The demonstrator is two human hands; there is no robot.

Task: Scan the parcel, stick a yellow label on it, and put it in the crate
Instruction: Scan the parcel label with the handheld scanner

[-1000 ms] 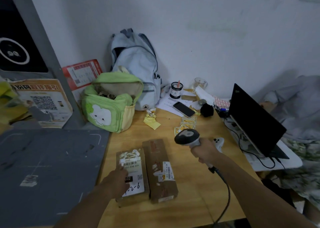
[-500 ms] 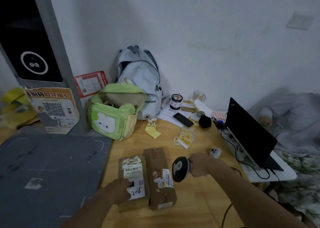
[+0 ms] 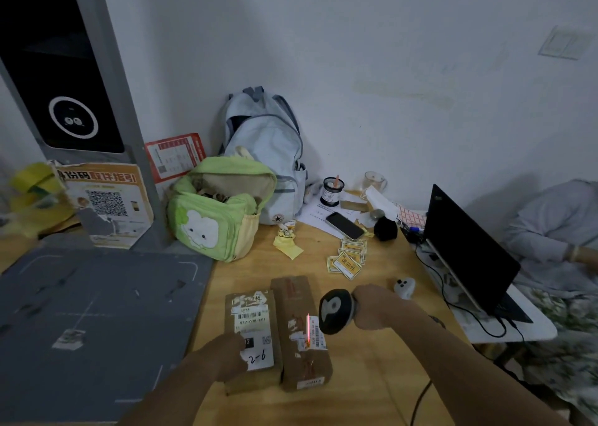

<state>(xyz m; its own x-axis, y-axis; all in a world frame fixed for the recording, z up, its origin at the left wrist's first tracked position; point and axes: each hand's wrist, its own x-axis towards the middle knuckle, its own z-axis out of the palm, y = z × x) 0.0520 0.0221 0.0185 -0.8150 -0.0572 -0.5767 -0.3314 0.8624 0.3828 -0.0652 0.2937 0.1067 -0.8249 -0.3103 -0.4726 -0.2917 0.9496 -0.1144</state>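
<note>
Scanning step: right hand gripping barcode scanner, red beam on right parcel on wooden table. Left hand pressing left parcel. Next, probably: yellow label.

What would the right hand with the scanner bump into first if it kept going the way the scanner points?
Probably the right-hand parcel. The right hand aims the scanner left and down, and its red line falls on that parcel's barcode label. The gap between them is hard to judge from this one view.
</note>
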